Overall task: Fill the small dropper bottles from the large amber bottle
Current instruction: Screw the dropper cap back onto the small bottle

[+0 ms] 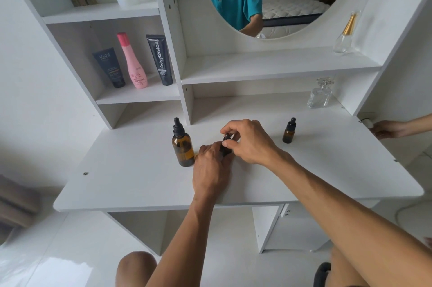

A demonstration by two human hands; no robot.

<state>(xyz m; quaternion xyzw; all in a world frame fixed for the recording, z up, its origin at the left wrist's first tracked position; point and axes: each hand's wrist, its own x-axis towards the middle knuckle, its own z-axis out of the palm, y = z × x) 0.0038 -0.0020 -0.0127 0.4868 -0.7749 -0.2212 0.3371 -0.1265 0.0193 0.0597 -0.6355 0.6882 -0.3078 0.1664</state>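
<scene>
Pinching dropper cap (pixel 226 137) (right hand (pixel 251 142) arched)

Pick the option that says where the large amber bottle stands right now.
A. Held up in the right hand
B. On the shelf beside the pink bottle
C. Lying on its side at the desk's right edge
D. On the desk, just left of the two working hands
D: the large amber bottle stands upright on the desk, cap on, just left of the left hand, while the right hand pinches the small dropper bottle's cap.
</scene>
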